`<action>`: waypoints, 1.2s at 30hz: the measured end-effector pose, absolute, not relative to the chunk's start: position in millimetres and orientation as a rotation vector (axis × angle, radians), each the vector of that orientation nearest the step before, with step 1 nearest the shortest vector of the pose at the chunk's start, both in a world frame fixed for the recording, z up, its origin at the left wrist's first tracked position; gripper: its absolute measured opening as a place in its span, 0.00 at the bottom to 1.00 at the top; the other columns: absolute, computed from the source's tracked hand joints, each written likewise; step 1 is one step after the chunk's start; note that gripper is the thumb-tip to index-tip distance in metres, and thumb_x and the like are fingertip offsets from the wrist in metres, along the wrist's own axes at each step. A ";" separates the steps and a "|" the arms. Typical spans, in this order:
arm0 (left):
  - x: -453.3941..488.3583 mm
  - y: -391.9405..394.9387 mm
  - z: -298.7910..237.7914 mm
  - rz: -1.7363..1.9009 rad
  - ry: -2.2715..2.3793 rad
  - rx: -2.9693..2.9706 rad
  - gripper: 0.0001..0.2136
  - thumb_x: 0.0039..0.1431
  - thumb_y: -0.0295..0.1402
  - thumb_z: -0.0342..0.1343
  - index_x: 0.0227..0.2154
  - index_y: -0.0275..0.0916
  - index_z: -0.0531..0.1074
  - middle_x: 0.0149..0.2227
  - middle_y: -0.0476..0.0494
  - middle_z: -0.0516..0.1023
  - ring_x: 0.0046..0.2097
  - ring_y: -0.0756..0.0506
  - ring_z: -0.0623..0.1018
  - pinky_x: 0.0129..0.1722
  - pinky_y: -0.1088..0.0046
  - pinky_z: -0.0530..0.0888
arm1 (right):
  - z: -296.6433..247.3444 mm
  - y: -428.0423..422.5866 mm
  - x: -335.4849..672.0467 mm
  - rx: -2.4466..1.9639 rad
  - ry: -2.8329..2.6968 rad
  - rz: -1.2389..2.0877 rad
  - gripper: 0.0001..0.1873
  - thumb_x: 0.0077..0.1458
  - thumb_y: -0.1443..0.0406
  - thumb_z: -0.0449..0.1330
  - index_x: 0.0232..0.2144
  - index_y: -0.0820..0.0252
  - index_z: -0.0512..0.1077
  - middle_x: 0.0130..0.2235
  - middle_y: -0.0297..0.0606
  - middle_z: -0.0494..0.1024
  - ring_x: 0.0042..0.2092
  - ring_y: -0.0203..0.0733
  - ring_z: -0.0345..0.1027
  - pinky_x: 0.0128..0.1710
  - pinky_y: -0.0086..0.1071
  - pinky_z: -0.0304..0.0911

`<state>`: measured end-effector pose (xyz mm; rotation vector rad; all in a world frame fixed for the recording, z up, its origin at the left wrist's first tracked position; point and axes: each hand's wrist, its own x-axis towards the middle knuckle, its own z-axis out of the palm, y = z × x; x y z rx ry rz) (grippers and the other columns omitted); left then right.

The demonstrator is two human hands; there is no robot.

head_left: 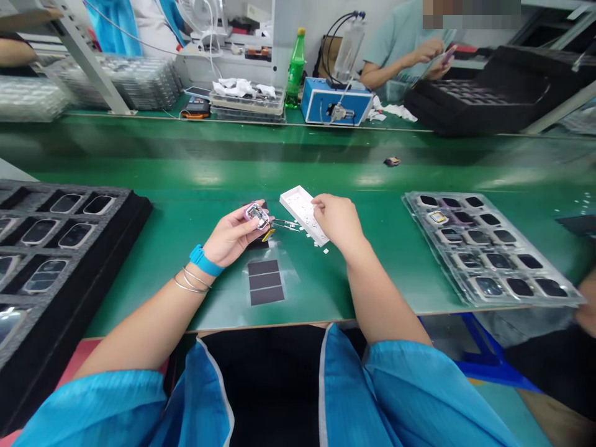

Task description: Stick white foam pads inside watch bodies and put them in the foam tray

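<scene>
My left hand [233, 234] is closed round a small pinkish device case [256, 213] with a metal part inside, held just above the green bench. My right hand [339, 218] is closed, pinching tweezers [285, 225] whose tips point left toward the case. Under the right hand lies a white rectangular sheet [300, 208] with small white bits scattered beside it. A dark striped pad [265, 282] lies on the bench in front of my left wrist, which wears a blue band and bangles.
A black foam tray [135, 214] of screen parts fills the left. A clear plastic tray [484, 248] of similar parts lies at the right. Across the green belt [209, 161] stand a green bottle [295, 67], a blue box device [335, 101] and stacked trays; another person works there.
</scene>
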<state>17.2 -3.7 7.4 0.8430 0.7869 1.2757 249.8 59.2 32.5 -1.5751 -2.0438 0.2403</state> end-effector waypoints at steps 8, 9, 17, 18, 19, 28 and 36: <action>18.3 -5.2 6.3 1.253 0.777 0.908 0.29 0.39 0.31 0.75 0.48 0.45 0.74 0.41 0.49 0.80 0.38 0.48 0.81 0.41 0.71 0.81 | 18.8 22.7 198.0 -0.937 -1.762 0.886 0.05 0.55 0.63 0.61 0.33 0.56 0.77 0.36 0.33 0.82 0.39 0.40 0.76 0.43 0.34 0.72; 18.4 -5.2 6.1 1.251 0.775 0.920 0.29 0.39 0.31 0.75 0.48 0.45 0.73 0.40 0.49 0.79 0.38 0.49 0.81 0.40 0.72 0.80 | 18.6 19.5 195.3 -0.940 -1.750 0.890 0.04 0.54 0.64 0.62 0.32 0.56 0.77 0.35 0.32 0.82 0.38 0.39 0.76 0.42 0.34 0.71; 20.0 -3.0 0.2 1.294 0.795 1.002 0.30 0.37 0.31 0.76 0.46 0.42 0.72 0.40 0.48 0.79 0.37 0.49 0.80 0.40 0.73 0.78 | 13.1 19.1 195.7 -0.959 -1.898 0.623 0.05 0.56 0.67 0.61 0.28 0.55 0.75 0.33 0.32 0.81 0.36 0.39 0.75 0.42 0.33 0.69; 20.9 -3.0 0.0 1.304 0.799 0.990 0.30 0.36 0.30 0.76 0.45 0.42 0.72 0.39 0.48 0.79 0.37 0.49 0.80 0.39 0.74 0.78 | 11.5 19.3 195.1 -0.944 -1.952 0.534 0.05 0.57 0.67 0.61 0.28 0.55 0.75 0.33 0.33 0.81 0.37 0.39 0.75 0.45 0.35 0.69; 22.0 -3.2 0.0 1.312 0.803 0.970 0.30 0.35 0.30 0.76 0.44 0.41 0.72 0.39 0.48 0.79 0.36 0.50 0.80 0.38 0.75 0.78 | 9.9 19.5 194.5 -0.933 -2.011 0.437 0.06 0.58 0.68 0.60 0.29 0.55 0.75 0.33 0.33 0.81 0.37 0.40 0.75 0.50 0.38 0.67; 22.1 -4.9 7.0 1.209 0.756 0.821 0.28 0.37 0.30 0.76 0.43 0.42 0.72 0.36 0.52 0.77 0.36 0.51 0.79 0.37 0.77 0.79 | 13.1 20.4 196.0 -0.786 -1.971 0.343 0.05 0.59 0.67 0.61 0.30 0.59 0.74 0.34 0.37 0.79 0.39 0.40 0.72 0.46 0.36 0.67; 21.9 -8.6 7.4 1.112 0.718 0.825 0.26 0.38 0.30 0.76 0.42 0.42 0.72 0.36 0.53 0.74 0.35 0.52 0.78 0.36 0.77 0.80 | 17.1 13.1 191.3 -0.691 -1.941 0.465 0.04 0.59 0.66 0.61 0.31 0.55 0.74 0.42 0.38 0.79 0.48 0.43 0.70 0.54 0.43 0.65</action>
